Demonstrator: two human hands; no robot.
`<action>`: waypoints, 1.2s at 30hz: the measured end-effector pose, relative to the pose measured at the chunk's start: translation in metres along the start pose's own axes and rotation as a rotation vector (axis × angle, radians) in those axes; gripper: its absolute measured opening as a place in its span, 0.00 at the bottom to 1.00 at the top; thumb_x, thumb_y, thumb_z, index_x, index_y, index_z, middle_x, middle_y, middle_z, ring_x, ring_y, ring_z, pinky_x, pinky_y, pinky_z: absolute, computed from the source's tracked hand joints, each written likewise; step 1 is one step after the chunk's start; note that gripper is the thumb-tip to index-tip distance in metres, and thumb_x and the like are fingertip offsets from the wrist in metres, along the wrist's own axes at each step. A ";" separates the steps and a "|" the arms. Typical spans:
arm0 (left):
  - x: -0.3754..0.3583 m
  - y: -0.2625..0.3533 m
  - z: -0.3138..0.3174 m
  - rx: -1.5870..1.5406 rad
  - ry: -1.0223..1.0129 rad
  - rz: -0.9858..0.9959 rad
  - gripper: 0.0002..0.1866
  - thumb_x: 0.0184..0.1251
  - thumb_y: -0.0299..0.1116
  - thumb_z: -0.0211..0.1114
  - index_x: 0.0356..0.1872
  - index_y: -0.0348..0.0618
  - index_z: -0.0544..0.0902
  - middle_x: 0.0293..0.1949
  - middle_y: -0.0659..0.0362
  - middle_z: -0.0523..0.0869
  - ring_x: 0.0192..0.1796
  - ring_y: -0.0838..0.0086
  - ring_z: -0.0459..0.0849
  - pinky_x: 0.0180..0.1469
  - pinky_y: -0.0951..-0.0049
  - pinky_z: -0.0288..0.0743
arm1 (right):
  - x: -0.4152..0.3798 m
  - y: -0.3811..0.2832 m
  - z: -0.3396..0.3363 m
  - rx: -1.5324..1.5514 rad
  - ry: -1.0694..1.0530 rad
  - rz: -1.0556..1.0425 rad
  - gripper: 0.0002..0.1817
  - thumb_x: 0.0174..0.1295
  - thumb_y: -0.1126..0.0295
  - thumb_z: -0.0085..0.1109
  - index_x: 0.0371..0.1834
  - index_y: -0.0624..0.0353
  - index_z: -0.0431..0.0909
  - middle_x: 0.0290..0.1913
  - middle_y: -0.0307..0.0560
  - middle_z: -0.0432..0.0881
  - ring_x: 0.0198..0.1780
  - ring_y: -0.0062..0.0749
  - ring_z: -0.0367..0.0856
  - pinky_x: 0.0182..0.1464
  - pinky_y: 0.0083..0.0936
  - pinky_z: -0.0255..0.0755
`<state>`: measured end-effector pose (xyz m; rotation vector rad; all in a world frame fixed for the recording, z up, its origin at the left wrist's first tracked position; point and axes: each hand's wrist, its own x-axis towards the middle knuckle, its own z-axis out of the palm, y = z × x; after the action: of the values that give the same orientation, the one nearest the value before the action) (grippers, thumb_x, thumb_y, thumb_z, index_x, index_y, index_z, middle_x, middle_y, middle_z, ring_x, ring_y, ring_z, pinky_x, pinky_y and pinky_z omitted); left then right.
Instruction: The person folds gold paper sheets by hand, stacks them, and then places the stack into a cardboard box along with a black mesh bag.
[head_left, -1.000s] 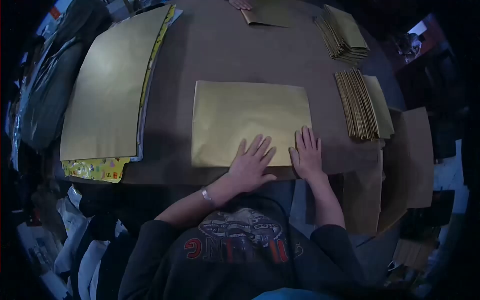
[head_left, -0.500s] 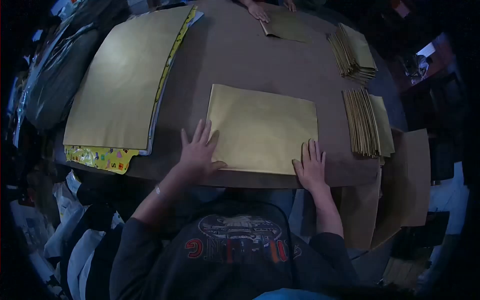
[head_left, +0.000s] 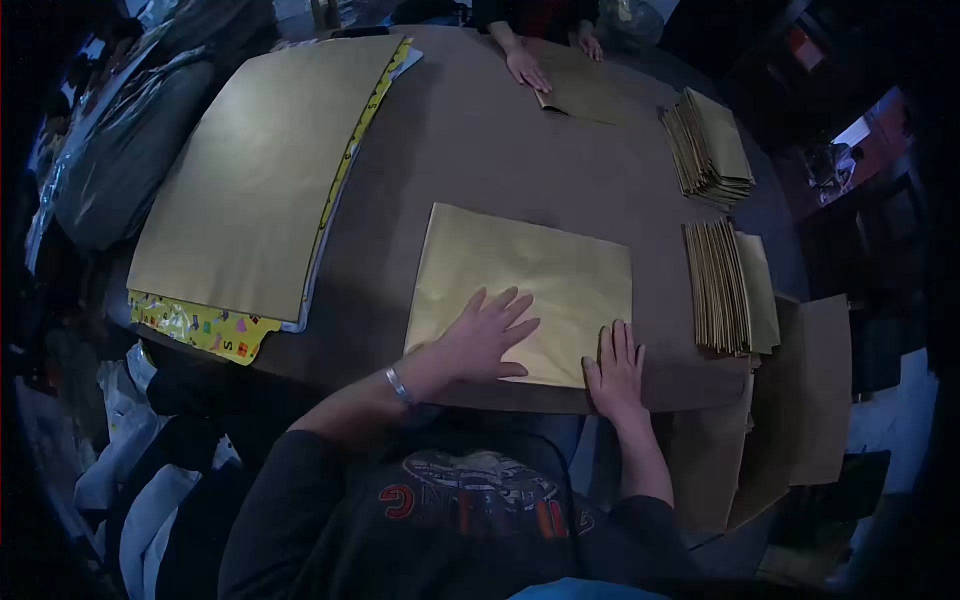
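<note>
A folded gold-brown paper sheet point(head_left: 530, 255) lies flat on the table before me. My left hand point(head_left: 485, 335) rests on its lower middle, palm down with the fingers spread. Along the sheet's lower right corner lies my right hand point(head_left: 615, 373), its fingers stretched out and the thumb apart. Neither hand grips anything. To the left is a large pile of gold-brown sheets point(head_left: 265, 170), with a yellow patterned sheet point(head_left: 225, 335) showing from beneath it.
Two stacks of folded paper, one farther point(head_left: 718, 140) and one nearer point(head_left: 718, 290), stand on the right of the brown table point(head_left: 480, 150). An open cardboard box point(head_left: 800, 400) is below the right edge. Across the table, another person's hand point(head_left: 527, 68) presses on a folded sheet point(head_left: 582, 92).
My left hand has moved right, from the sheet's left edge onto its lower middle. My right hand stays by the right corner. The whole view has shifted, so the table appears lower.
</note>
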<state>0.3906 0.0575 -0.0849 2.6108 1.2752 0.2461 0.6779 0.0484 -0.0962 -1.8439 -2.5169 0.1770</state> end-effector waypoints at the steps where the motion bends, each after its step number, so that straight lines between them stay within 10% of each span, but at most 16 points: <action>1: -0.001 -0.021 0.001 0.027 0.003 -0.045 0.42 0.62 0.65 0.56 0.72 0.49 0.64 0.75 0.49 0.55 0.78 0.54 0.49 0.73 0.40 0.47 | 0.000 0.000 0.000 -0.011 0.003 -0.004 0.35 0.69 0.54 0.46 0.73 0.65 0.56 0.77 0.61 0.49 0.79 0.54 0.43 0.74 0.60 0.39; 9: 0.027 -0.145 -0.015 0.219 0.199 -0.409 0.41 0.61 0.64 0.59 0.70 0.49 0.67 0.73 0.51 0.60 0.75 0.55 0.56 0.69 0.41 0.57 | 0.000 -0.003 -0.001 -0.040 -0.016 0.026 0.34 0.68 0.54 0.46 0.72 0.65 0.57 0.77 0.62 0.48 0.78 0.56 0.44 0.73 0.63 0.37; 19: 0.046 -0.179 -0.067 -0.175 0.018 -0.649 0.28 0.38 0.55 0.78 0.39 0.48 0.85 0.39 0.55 0.87 0.44 0.61 0.86 0.46 0.61 0.79 | 0.004 -0.117 -0.002 0.185 0.046 -0.496 0.37 0.58 0.49 0.63 0.66 0.59 0.67 0.73 0.58 0.59 0.76 0.55 0.53 0.69 0.64 0.49; 29: -0.026 -0.190 -0.049 -0.362 0.326 -0.522 0.14 0.55 0.41 0.71 0.27 0.39 0.81 0.28 0.50 0.85 0.32 0.59 0.84 0.36 0.63 0.76 | 0.001 -0.116 -0.008 0.249 0.024 -0.629 0.41 0.53 0.50 0.68 0.67 0.57 0.66 0.70 0.57 0.63 0.74 0.55 0.55 0.68 0.66 0.50; 36: -0.052 -0.175 -0.054 -0.740 0.206 -0.712 0.12 0.59 0.37 0.69 0.31 0.37 0.80 0.27 0.60 0.82 0.32 0.78 0.79 0.36 0.73 0.74 | -0.013 -0.143 0.006 0.260 0.120 -0.646 0.39 0.51 0.52 0.70 0.65 0.57 0.68 0.67 0.56 0.66 0.72 0.53 0.59 0.68 0.63 0.53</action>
<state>0.2134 0.1273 -0.0830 1.4556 1.6724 0.6971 0.5455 -0.0074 -0.0865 -0.8653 -2.6876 0.3403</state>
